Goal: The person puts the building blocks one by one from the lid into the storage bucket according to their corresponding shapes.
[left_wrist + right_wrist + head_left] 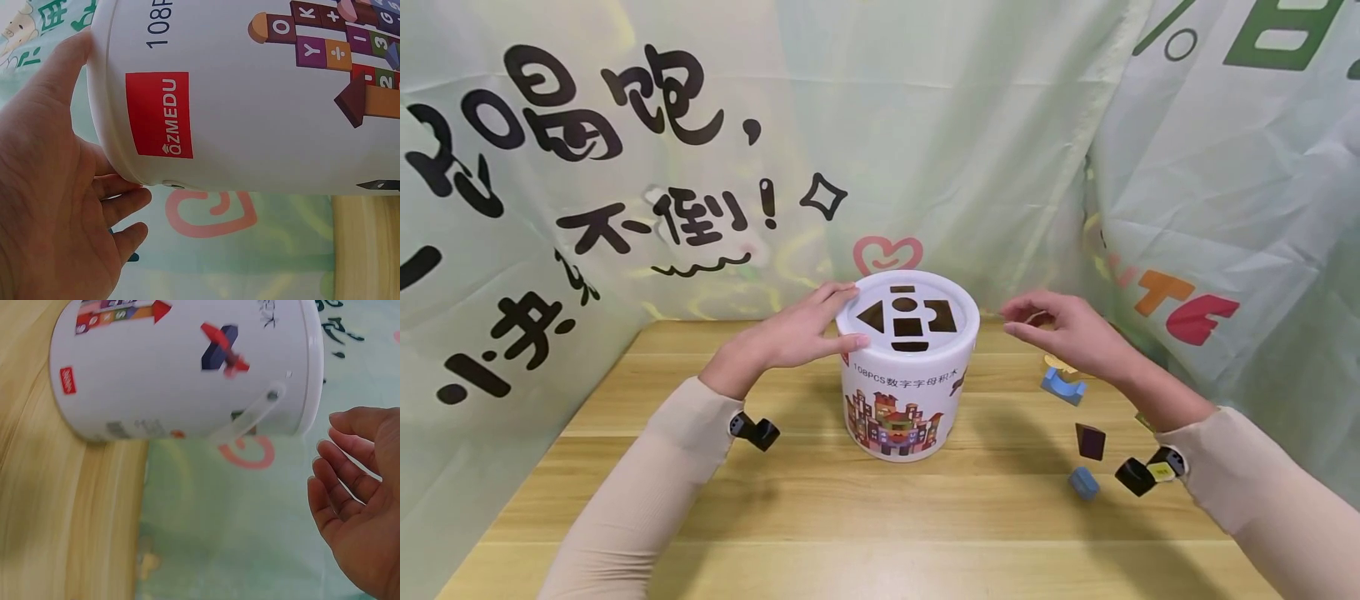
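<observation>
A white toy-block bucket [898, 400] stands upright on the wooden table, with a printed castle on its front. Its white lid [880, 292] has several shaped holes, among them a triangle, a circle and a square. My left hand [801, 329] rests on the bucket's left rim, thumb at the front and fingers farther back; the left wrist view shows this hand [69, 169] with its fingers spread along the rim. To the right of the bucket, my right hand [1056, 325] is held in the air near rim height. Its fingers [350, 472] are loosely bent, holding nothing.
Right of the bucket lie a blue arch block [1063, 388], a yellow block [1060, 365], a dark triangular block [1090, 442] and a small blue block [1083, 482]. Printed curtains [970, 150] hang behind the table [820, 517] and at both sides.
</observation>
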Demonstrator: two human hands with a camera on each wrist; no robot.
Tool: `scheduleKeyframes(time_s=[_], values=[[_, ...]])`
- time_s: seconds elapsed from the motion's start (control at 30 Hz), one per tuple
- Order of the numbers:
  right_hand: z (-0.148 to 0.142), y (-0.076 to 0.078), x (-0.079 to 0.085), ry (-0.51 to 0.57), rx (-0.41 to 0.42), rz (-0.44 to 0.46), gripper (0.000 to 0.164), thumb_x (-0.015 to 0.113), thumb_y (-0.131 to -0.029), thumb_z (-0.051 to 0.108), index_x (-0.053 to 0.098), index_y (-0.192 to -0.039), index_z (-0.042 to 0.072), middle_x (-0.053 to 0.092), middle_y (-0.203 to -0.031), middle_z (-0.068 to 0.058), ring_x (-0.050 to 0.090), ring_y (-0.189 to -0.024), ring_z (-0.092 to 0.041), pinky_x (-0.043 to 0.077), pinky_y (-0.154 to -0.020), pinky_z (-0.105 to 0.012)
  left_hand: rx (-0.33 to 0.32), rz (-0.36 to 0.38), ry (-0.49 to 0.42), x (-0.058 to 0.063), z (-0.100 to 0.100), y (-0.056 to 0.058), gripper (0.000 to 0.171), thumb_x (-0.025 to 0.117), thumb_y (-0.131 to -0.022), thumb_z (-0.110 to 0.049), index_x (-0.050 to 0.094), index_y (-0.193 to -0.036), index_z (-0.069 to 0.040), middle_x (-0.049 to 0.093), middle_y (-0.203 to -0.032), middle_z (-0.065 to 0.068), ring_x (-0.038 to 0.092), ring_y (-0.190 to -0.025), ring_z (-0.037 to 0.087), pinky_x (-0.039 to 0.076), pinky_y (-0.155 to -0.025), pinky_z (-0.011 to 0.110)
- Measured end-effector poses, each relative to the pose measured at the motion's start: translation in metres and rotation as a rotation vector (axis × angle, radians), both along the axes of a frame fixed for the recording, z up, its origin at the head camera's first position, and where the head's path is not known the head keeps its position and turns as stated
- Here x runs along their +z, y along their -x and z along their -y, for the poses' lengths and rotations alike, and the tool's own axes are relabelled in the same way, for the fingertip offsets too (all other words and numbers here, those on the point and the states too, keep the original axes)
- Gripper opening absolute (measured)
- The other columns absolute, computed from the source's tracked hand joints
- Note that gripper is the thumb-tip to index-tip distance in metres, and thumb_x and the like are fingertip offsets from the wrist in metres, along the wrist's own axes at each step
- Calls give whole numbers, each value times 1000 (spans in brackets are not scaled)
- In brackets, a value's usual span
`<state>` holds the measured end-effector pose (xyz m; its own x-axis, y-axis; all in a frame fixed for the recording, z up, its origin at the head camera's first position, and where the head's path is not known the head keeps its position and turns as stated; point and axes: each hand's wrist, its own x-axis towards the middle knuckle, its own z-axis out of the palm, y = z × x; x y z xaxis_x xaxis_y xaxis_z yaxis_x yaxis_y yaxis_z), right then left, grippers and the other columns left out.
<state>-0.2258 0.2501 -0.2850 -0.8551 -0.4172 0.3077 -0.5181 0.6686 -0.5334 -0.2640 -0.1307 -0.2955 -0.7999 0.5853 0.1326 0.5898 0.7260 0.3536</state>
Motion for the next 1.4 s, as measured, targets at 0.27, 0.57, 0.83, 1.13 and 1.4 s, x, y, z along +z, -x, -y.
scheduleKeyframes(time_s=[0.27,0.57,0.83,1.13,1.4], values=[[-28,-2,-14,-58,-51,49,27,63,-97,26,66,-116,8,66,-103,-5,61,-93,-21,51,-77,-21,-1,2,1,1,-1,1,99,46,-85,-77,22,-157,-13,20,-159,4,25,-143,25,28,-113,47],[-57,-15,-32,-77,-56,82,26,64,-97,23,66,-118,9,66,-103,-2,60,-91,-11,51,-79,-20,1,2,2,0,-3,2,99,46,-85,-77,22,-157,-15,21,-159,3,26,-142,25,29,-112,48],[-81,-25,-55,-85,-61,111,30,67,-95,18,64,-121,4,66,-109,-6,59,-91,-5,52,-78,-22,-4,7,2,0,-5,1,99,46,-85,-77,22,-157,-14,21,-159,4,25,-143,25,29,-113,48],[-106,-30,-85,-114,-69,134,34,70,-92,20,65,-122,4,66,-114,-11,59,-93,-8,53,-76,-24,-1,4,-3,1,-3,1,98,47,-85,-77,22,-157,-14,20,-159,4,25,-143,24,29,-113,47],[-120,-33,-111,-101,-78,86,34,76,-87,18,68,-117,4,68,-111,-11,60,-94,-5,55,-75,-30,0,2,-5,0,-1,0,98,48,-86,-75,23,-157,-12,21,-159,6,24,-143,25,27,-113,46]])
